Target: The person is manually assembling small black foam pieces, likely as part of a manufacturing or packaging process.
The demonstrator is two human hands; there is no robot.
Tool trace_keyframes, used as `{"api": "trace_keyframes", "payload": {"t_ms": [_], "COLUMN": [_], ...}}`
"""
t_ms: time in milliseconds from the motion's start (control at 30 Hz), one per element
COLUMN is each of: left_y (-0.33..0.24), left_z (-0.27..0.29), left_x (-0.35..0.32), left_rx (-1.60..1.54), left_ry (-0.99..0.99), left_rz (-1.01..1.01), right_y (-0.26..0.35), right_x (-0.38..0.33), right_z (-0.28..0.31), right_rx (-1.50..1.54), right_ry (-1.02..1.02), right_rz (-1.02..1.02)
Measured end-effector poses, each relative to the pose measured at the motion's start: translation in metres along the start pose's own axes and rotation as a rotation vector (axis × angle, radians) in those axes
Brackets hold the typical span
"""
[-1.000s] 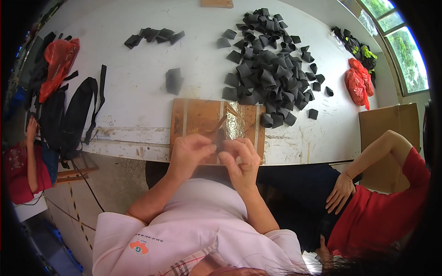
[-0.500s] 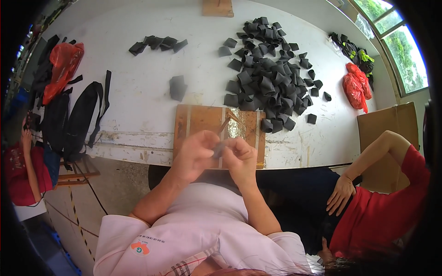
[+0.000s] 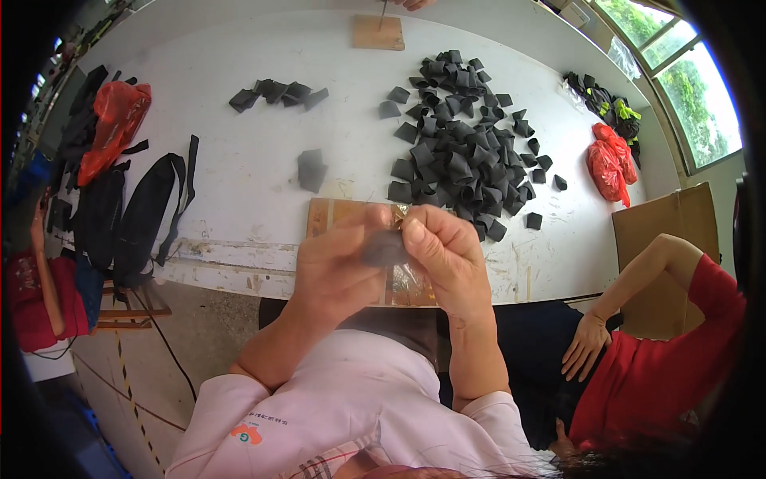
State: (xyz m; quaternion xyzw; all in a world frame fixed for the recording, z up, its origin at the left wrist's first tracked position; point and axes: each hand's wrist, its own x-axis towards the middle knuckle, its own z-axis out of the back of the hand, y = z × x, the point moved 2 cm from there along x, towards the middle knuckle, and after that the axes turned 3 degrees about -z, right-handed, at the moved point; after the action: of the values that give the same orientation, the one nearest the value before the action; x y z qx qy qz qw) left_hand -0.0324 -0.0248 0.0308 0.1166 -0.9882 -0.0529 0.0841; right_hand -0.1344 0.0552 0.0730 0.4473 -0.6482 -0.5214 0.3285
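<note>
White table, window at far right, cardboard box off the right end; dark piece is over the brown board at the near edge, pinched in the right hand, left hand blurred beside it, can't tell its grip. Tabletop spans between black bags left and black-piece pile right; person in red sits close on the right.

Blurred dark piece, board partly hidden

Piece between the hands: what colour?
Dark grey, though the piece is blurred; head view, the only one.
</note>
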Motion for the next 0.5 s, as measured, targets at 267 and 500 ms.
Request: {"api": "trace_keyframes", "payload": {"t_ms": [267,500], "left_y": [-0.006,-0.009], "left_z": [0.01,-0.027], "left_x": [0.0,0.018], "left_rx": [0.569,1.914], "left_ry": [-0.379,0.014], "left_rz": [-0.101,-0.678], "right_y": [-0.05,-0.031], "right_x": [0.013,-0.001], "right_z": [0.022,0.022], "right_rx": [0.198,-0.419], "right_ry": [0.04,-0.294], "right_rz": [-0.192,0.386]}}
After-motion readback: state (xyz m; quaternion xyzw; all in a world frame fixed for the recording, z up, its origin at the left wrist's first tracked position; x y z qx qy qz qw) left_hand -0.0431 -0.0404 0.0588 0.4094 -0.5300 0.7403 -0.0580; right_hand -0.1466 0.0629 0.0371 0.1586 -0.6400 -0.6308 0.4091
